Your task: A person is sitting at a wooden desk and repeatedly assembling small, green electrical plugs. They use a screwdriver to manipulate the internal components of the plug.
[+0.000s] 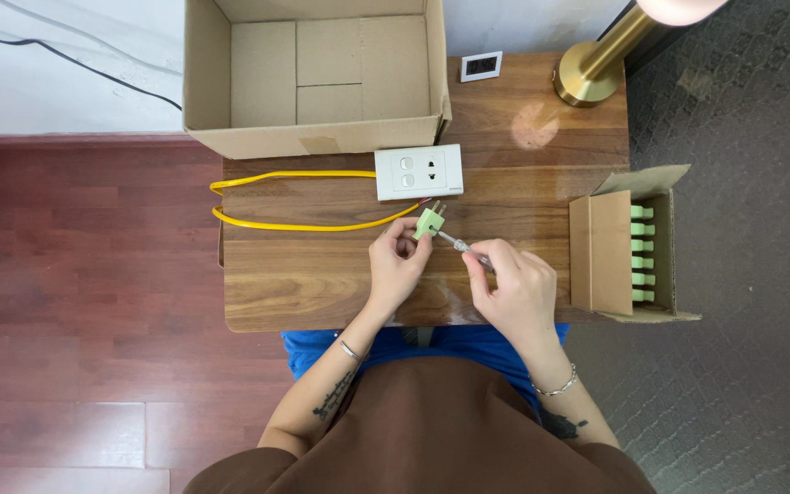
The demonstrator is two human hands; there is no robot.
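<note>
**A:** While the person sat at the wooden table (pixel 322 284), what filled the far end of it?

**B:** A large open cardboard box (pixel 314 78) stood at the back edge, with a brass lamp base (pixel 589 71) to its right and a small digital display (pixel 481 66) between them.

**A:** And nearer the person?

**B:** A smaller carton (pixel 610 252) lay open at the right edge, holding a row of pale green plugs (pixel 642 253). A white wall socket plate (pixel 419 172) with 2 switches rested near the middle, and a yellow cable (pixel 294 197) looped leftward from beside it.

**A:** What did the hands hold?

**B:** The left hand (pixel 397 267) pinched 1 green plug (pixel 429 222) between fingertips, just below the socket plate, its prongs pointing away from the person. The right hand (pixel 514 288) was closed around a slim screwdriver (pixel 464 246), whose tip met the plug's body.
</note>
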